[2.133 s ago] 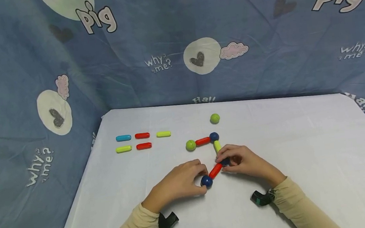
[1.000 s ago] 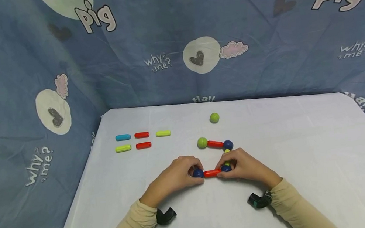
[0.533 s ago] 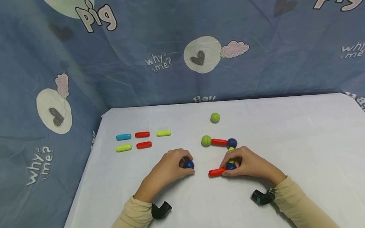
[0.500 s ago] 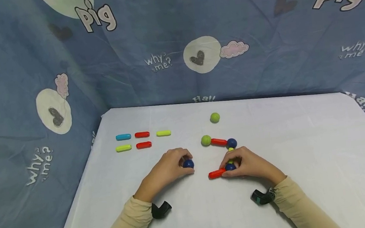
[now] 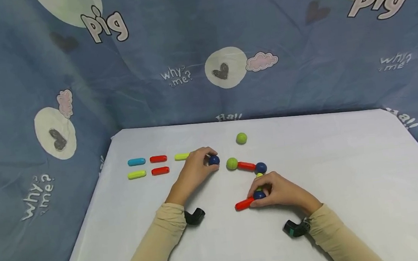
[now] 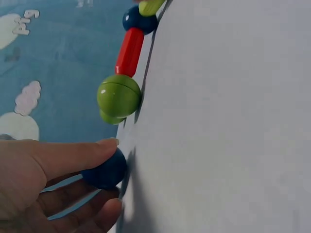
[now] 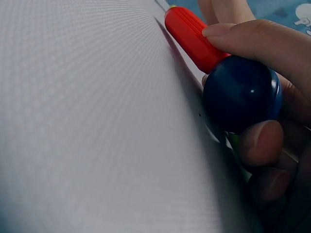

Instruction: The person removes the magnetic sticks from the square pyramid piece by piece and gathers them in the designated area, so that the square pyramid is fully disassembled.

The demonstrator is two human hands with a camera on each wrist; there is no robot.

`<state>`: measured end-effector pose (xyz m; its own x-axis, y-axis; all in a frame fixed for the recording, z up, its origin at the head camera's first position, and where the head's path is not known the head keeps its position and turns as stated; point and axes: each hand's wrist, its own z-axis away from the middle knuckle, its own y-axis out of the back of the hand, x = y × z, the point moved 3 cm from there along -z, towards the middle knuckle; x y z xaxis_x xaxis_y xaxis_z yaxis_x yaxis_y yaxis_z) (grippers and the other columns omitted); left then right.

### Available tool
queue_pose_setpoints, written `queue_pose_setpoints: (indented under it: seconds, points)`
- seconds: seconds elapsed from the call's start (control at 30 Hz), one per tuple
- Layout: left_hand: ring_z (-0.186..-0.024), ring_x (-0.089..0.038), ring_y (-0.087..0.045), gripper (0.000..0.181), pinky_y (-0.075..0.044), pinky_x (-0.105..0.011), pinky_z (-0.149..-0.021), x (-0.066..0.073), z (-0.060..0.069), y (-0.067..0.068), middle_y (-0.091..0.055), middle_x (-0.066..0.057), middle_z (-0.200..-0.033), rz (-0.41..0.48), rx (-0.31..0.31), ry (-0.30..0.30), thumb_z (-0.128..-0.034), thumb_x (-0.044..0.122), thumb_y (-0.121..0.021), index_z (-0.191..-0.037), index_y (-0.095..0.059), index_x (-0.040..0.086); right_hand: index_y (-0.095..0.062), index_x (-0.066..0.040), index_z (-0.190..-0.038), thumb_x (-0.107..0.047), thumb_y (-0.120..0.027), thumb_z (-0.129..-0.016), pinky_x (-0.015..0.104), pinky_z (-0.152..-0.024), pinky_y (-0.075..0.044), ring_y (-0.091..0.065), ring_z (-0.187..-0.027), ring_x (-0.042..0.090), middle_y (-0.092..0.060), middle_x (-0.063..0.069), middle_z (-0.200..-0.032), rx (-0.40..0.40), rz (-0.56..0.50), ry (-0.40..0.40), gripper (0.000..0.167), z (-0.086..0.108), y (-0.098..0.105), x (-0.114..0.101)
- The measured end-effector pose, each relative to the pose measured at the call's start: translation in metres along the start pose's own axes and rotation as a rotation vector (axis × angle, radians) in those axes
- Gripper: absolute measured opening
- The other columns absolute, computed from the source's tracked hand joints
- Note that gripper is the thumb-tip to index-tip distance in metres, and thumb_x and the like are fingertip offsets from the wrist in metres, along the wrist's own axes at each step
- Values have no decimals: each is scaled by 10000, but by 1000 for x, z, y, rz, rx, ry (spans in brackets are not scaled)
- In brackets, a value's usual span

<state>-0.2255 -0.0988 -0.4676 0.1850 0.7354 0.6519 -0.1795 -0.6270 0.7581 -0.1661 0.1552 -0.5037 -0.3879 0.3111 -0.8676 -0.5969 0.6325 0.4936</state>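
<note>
My left hand point(image 5: 197, 168) pinches a loose dark blue ball point(image 5: 214, 160) between thumb and fingers, left of a green ball point(image 5: 232, 163). That green ball ends a chain of toy balls and rods: a red rod point(image 5: 246, 166), a blue ball point(image 5: 260, 167), a yellow-green rod point(image 5: 259, 175) partly hidden by fingers, then another blue ball point(image 7: 240, 94). Around this last ball my right hand point(image 5: 280, 189) curls, its thumb reaching onto a second red rod point(image 7: 194, 39). The red rod's far end is bare and points left.
A single green ball point(image 5: 241, 138) lies behind the chain. At the back left rest a blue rod point(image 5: 136, 161), red rods point(image 5: 160, 171) and yellow-green rods point(image 5: 137, 174), one partly behind the left hand. A patterned cloth point(image 5: 168, 32) hangs behind the white table point(image 5: 331, 168).
The left hand pulled its blue ball off the red rod, then carried it back toward the table's far side. The right hand kept its hold; the chain swung, its far end shifting right.
</note>
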Motion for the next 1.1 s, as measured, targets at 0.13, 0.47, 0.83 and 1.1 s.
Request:
queue_pose_setpoints:
  seconds: [0.13, 0.47, 0.83, 1.1]
  points:
    - [-1039, -247, -654, 362, -528, -433, -962, 3, -23, -8, -716, -96, -1201, 32, 8, -11, -887, 140, -820, -1232, -716, 115, -791, -253, -979, -293, -853, -865, 170, -515, -400, -451, -580, -27, -734, -88, -860, -1, 3, 0, 136, 0, 0, -1]
    - [-1042, -246, -670, 379, -550, -419, -932, 8, -53, -21, -728, -102, -1226, 122, 22, -39, -899, 112, -799, -1267, -710, 124, -793, -245, -967, -279, -860, -857, 175, -500, -411, -456, -564, -32, -733, -87, -852, 2, -7, -8, 133, -1, 0, -2]
    - [-1071, -220, -684, 441, -569, -389, -944, 12, -57, -31, -724, -100, -1276, 139, 26, -65, -911, 128, -794, -1338, -683, 138, -795, -244, -962, -287, -870, -846, 177, -495, -407, -457, -555, -27, -724, -87, -832, 12, -17, -20, 146, 1, 0, -2]
    - [-1083, -227, -686, 478, -567, -397, -965, 12, -55, -29, -713, -91, -1299, 155, 14, -40, -898, 140, -810, -1354, -669, 140, -795, -247, -964, -286, -866, -850, 171, -492, -405, -457, -551, -31, -722, -90, -828, 5, -11, -19, 140, 0, 0, 0]
